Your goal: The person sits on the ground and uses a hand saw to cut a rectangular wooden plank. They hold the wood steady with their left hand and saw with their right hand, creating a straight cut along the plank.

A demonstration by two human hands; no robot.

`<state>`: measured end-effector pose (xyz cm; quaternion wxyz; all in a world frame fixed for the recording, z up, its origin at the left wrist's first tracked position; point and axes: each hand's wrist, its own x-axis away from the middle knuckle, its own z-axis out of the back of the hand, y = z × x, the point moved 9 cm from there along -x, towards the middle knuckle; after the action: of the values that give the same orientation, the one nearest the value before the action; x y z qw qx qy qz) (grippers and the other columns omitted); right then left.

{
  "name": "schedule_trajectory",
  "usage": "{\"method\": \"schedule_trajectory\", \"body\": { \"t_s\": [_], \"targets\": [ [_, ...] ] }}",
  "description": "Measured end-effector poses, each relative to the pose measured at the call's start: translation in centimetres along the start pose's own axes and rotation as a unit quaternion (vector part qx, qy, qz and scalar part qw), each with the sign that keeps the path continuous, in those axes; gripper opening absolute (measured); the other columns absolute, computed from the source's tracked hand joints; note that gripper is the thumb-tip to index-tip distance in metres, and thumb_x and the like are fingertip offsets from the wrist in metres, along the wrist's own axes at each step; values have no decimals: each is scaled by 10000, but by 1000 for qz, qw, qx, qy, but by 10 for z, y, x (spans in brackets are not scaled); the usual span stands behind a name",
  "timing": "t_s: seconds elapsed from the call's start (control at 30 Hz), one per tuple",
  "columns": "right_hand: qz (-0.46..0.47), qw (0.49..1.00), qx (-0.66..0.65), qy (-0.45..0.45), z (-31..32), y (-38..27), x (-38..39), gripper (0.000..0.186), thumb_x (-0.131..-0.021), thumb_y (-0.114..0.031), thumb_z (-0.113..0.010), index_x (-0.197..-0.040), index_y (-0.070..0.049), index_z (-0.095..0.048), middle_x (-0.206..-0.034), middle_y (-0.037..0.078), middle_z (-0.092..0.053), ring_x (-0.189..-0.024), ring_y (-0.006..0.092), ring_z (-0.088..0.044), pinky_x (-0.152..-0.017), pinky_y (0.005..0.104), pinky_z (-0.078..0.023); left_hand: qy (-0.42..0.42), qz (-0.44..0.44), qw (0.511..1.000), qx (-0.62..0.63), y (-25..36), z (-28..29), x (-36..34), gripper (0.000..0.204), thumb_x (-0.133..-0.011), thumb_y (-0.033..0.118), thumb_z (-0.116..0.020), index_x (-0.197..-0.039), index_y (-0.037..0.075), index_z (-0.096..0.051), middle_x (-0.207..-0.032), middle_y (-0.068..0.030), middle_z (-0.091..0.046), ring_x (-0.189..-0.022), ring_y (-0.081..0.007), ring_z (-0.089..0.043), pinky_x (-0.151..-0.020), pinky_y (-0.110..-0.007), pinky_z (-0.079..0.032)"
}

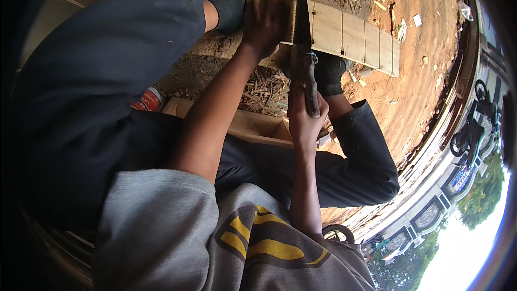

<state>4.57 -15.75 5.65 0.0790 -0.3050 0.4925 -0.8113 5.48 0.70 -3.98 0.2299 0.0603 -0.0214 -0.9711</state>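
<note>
My right hand [302,116] is closed round the worn handle of a hand saw [302,24], whose blade points away from me. The blade lies across a pale wooden board [353,32] that slants from upper left to lower right. Several dark lines run across the board's right part. Left of the blade, my left hand [265,26] lies flat on the board with its fingers spread. Whether the teeth are sunk in the wood, I cannot tell. My dark-covered feet are close by, one [225,2] beside my left hand, the other [329,73] below the board.
Wood shavings and scraps [264,86] litter the ground under the board. A wooden box-like frame [256,124] sits between my legs, near a red and white can [149,99]. Bare orange soil [412,70] stretches to the right, with a parked motorcycle [474,124] farther off.
</note>
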Motion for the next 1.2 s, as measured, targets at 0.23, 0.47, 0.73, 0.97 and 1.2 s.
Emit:
{"method": "schedule_trajectory", "body": {
  "t_s": [0.23, 0.47, 0.73, 0.97, 1.2],
  "targets": [
    [27, 999, 35, -1, -6, -19, -19, 269, -941, -161, -569, -770, 45, -580, -601, -21, -474, -594, 36, -393, -511, 254, -325, 31, 30, 998, 45, -10, -1, -9, 809, -676, 184, -689, -1400, 9, -375, -1408, -206, -395, -1302, -453, -341, -1034, -664, -244],
    [34, 997, 71, -3, 4, -28, -11, 266, -921, -154, -578, -720, 16, -544, -578, -31, -457, -562, 30, -380, -493, 255, -319, 39, 21, 999, 23, 1, -7, -1, 678, -774, 180, -598, -1399, 19, -391, -1416, -185, -417, -1318, -464, -338, -1037, -703, -219],
    [28, 997, 78, -2, 23, -16, 45, 207, -929, -110, -577, -761, 12, -573, -625, -29, -485, -587, 24, -423, -504, 238, -340, 1, 5, 1000, 28, -2, 0, -3, 751, -751, 173, -620, -1427, 3, -341, -1422, -221, -398, -1317, -489, -328, -1045, -704, -203],
    [-2, 1000, -3, -22, -2, -12, -26, 282, -934, -158, -582, -715, 13, -528, -585, -44, -433, -580, 22, -374, -491, 251, -290, 13, -2, 999, 33, -1, -4, -3, 813, -726, 206, -655, -1434, -13, -323, -1420, -231, -396, -1316, -511, -311, -1040, -716, -206],
    [26, 998, 57, 2, 30, 7, 61, 175, -942, -104, -550, -891, 47, -621, -640, -36, -491, -623, 20, -435, -532, 211, -333, -63, -16, 998, 0, 6, -11, -2, 804, -703, 211, -675, -1415, -8, -371, -1404, -220, -417, -1344, -508, -270, -1040, -715, -210]
  ]
}}
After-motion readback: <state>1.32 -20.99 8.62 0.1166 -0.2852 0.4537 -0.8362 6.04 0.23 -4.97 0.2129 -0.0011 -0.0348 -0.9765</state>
